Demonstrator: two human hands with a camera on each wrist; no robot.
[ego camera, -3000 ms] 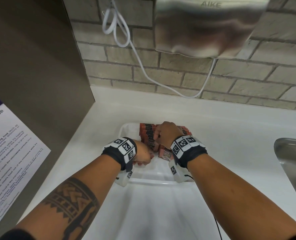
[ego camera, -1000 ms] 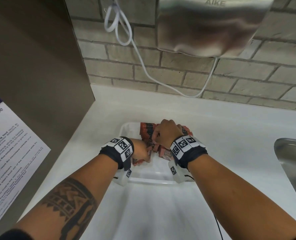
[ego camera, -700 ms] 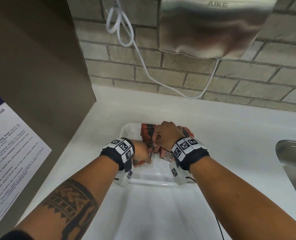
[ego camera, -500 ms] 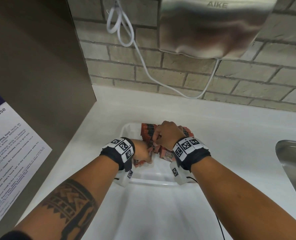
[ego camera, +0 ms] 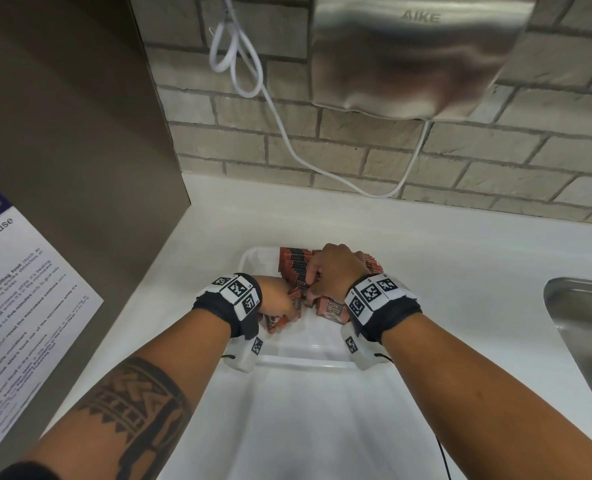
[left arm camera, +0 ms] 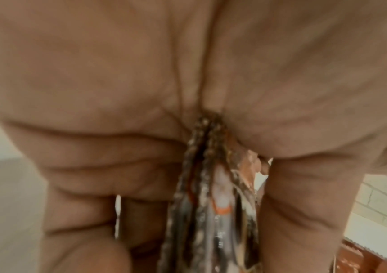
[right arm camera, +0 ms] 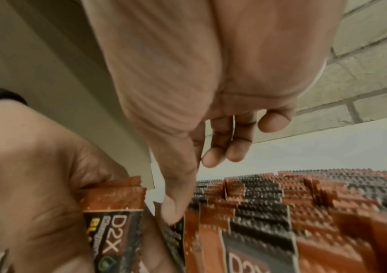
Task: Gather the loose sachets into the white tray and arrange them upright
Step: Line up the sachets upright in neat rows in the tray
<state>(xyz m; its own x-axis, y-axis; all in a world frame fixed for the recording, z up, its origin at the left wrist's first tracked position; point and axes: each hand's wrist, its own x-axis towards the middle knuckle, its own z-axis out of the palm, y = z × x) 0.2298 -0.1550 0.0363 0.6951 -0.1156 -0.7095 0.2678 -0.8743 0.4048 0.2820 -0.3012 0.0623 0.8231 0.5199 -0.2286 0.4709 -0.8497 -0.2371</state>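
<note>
Barely shifted since earlier: left hand (ego camera: pixel 276 301) clamps loose sachets (right arm camera: pixel 115 223) at tray's (ego camera: pixel 308 355) 9 o'clock; right hand (ego camera: pixel 334 268), seemingly pinching, on upright row (ego camera: pixel 296 268).

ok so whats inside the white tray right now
The white tray holds a packed row of upright sachets at its far end, a few looser ones near it. The left hand grips a small bunch. Both hands cover the middle; the near part is bare.

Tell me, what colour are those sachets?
Reddish-orange with black panels; the sachets show best in the right wrist view.
</note>
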